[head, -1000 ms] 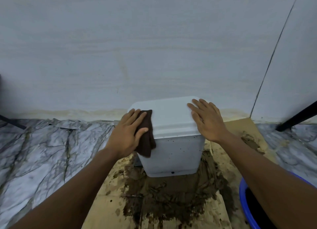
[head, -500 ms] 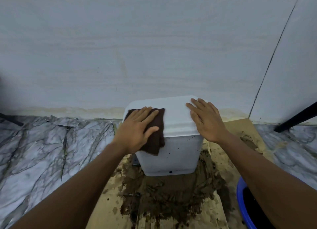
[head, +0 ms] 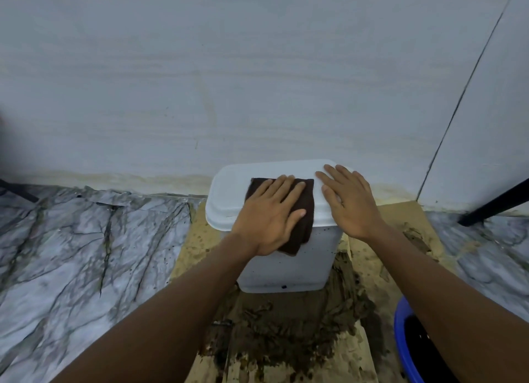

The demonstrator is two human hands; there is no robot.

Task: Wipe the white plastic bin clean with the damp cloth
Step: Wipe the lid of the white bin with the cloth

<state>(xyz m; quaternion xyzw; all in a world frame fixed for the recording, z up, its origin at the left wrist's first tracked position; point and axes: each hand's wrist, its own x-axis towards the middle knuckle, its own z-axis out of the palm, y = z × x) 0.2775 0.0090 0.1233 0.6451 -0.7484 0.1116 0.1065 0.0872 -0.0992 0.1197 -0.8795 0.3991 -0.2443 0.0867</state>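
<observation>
left hand [head: 272, 213] flat, fingers apart, pressing cloth [head: 306, 230] on bin [head: 286, 271] lid, cloth overhangs 6 o'clock edge, right hand [head: 349, 205] flat, fingers apart, 3 o'clock edge, bare lid at 9

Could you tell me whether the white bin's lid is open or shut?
Shut: the lid sits flat on the white bin, its edge overlapping the rim; the left hand presses the cloth onto it.

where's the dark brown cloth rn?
Head view, centre: the dark brown cloth lies on top of the white plastic bin, draping over its near edge, under the left hand and left of the right hand.
</observation>
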